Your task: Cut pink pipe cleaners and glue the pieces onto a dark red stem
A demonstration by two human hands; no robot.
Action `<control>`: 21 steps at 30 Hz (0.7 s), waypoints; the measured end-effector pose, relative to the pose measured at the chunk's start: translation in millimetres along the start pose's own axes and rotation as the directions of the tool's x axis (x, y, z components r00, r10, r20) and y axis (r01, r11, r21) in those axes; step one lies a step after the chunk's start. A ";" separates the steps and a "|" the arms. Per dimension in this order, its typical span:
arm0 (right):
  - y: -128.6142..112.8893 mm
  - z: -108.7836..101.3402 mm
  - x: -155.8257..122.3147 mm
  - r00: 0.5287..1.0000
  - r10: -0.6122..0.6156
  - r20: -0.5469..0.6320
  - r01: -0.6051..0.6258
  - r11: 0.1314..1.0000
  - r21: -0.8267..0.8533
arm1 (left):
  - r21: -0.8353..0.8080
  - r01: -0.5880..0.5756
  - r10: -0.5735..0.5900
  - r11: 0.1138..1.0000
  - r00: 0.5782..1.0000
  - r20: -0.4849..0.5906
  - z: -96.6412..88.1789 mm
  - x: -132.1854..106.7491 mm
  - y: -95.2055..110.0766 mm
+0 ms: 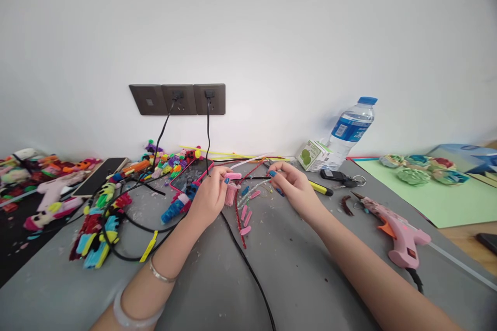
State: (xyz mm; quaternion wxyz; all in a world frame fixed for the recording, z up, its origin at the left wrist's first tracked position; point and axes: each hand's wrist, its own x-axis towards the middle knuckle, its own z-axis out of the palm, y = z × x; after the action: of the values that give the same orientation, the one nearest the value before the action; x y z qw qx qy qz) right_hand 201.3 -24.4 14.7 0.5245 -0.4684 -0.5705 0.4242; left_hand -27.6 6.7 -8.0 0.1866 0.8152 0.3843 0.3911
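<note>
My left hand (212, 195) is closed in a pinch on a small pink fuzzy piece (233, 177) at the middle of the grey table (295, 269). My right hand (293, 186) is also closed, pinching a thin dark wire (256, 178) that runs between the two hands. Below the hands lie a red pipe cleaner (239, 220) and several short pink pieces (246, 215). Both wrists rest low over the table; the left one wears bracelets.
A pink glue gun (399, 235) lies at the right, a water bottle (351, 129), a small green carton (312, 155) and keys (341, 178) behind it. Colourful fuzzy figures (97, 232) pile up at the left. Black cables (248, 264) run from wall sockets (178, 99). A phone (190, 176) lies near.
</note>
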 end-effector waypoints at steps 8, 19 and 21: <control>-0.8 -0.7 0.3 1.000 -0.001 -0.012 0.001 1.000 -0.019 | 0.268 0.042 0.051 0.963 0.942 -0.331 -5.8 4.9 -11.0; -3.3 -1.2 0.2 0.999 -0.012 -0.050 0.012 1.000 0.000 | 0.323 0.379 -0.206 0.867 0.863 -0.461 -17.8 4.7 -39.5; -3.7 -2.2 0.7 0.998 -0.026 -0.060 0.027 1.000 0.003 | 0.358 0.431 -0.218 0.828 0.837 -0.502 -22.2 4.8 -35.9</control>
State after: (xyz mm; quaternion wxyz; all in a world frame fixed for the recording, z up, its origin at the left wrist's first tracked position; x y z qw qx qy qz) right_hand 203.2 -24.5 18.6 0.5479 -0.4724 -0.5599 0.4038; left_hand -60.4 33.2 -13.5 -0.0368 0.6456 0.6335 0.4248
